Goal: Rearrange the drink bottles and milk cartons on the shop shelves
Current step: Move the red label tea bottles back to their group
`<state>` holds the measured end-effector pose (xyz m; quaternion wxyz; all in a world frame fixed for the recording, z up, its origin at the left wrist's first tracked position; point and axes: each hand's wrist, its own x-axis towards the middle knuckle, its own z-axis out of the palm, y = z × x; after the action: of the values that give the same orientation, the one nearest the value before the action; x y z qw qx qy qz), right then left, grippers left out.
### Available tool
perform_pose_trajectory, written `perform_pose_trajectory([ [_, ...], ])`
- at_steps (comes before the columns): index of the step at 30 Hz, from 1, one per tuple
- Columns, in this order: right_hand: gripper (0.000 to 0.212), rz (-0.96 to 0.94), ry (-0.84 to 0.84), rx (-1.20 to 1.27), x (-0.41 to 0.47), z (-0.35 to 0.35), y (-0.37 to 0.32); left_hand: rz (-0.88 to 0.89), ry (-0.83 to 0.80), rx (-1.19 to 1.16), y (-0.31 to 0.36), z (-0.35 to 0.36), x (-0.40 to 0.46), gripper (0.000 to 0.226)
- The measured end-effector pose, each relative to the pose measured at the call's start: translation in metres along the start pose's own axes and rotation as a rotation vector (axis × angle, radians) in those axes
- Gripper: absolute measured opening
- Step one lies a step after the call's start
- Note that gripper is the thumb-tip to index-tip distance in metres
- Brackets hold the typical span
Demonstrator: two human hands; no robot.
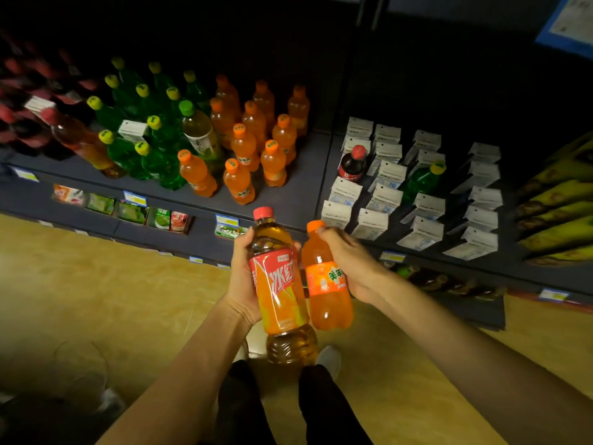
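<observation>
Shelf (298, 200) runs across the top of the view, well beyond both hands. Left bay holds bottles grouped by colour, right bay holds milk cartons (385, 197).

Orange bottles (256, 136) stand upright in a block, ahead and slightly left of the hands. My read: that's where the small orange bottle belongs.

Strays in the carton bay: a dark cola bottle (353, 163) and a green bottle (422, 179). One carton (132, 130) sits among the green bottles (144, 123).

Left hand (244, 281) is wrapped round a tall iced-tea bottle (279, 284), fingers curled behind the label. Long axis near vertical in frame, cap pointing at the shelf.

Right hand (349, 264) grips the small orange bottle (327, 284) from the right side, fingers round neck and shoulder, cap also toward the shelf. The two bottles are just beside each other, possibly touching.

Right hand is nearer the cartons, left nearer the bottle bay, so reaching the orange block with the right means crossing leftward.

Hard to read: back rows are dark, far-left red-capped bottles blurred, the lower shelf mostly cut off.
</observation>
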<state>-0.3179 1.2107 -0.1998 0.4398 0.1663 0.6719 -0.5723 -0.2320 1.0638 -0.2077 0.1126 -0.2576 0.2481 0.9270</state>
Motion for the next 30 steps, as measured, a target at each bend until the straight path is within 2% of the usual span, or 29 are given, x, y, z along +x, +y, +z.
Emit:
perform_pose_trajectory([
  [4,0.056,0.012,0.085,0.164,0.005,0.026,-0.006,-0.052,0.045,-0.020,0.032,-0.029,-0.008,0.057],
  [7,0.045,-0.061,0.089,0.262,0.008,0.042,-0.021,-0.163,-0.065,0.000,0.063,-0.058,-0.020,0.071],
  [9,0.038,-0.121,0.084,0.286,0.010,0.054,-0.031,-0.210,-0.116,-0.007,0.081,-0.078,-0.026,0.073],
  [14,0.055,-0.202,0.123,0.283,0.022,0.082,-0.042,-0.248,-0.108,0.021,0.123,-0.100,-0.031,0.079],
  [21,0.083,-0.257,0.284,0.146,0.038,0.113,-0.061,-0.297,-0.131,0.036,0.151,-0.107,-0.020,0.068],
  [22,0.074,-0.285,0.309,0.115,0.040,0.113,-0.064,-0.304,-0.126,0.038,0.153,-0.108,-0.018,0.067],
  [25,0.025,-0.445,0.412,-0.090,0.051,0.115,-0.071,-0.309,-0.083,0.033,0.154,-0.110,-0.015,0.064],
  [26,0.020,-0.502,0.446,-0.200,0.057,0.115,-0.070,-0.307,-0.060,0.025,0.154,-0.111,-0.014,0.063],
  [28,0.024,-0.563,0.498,-0.363,0.079,0.116,-0.066,-0.304,-0.028,0.002,0.154,-0.115,-0.013,0.063],
  [30,0.029,-0.550,0.556,-0.398,0.105,0.115,-0.062,-0.301,-0.006,-0.019,0.155,-0.119,-0.013,0.063],
])
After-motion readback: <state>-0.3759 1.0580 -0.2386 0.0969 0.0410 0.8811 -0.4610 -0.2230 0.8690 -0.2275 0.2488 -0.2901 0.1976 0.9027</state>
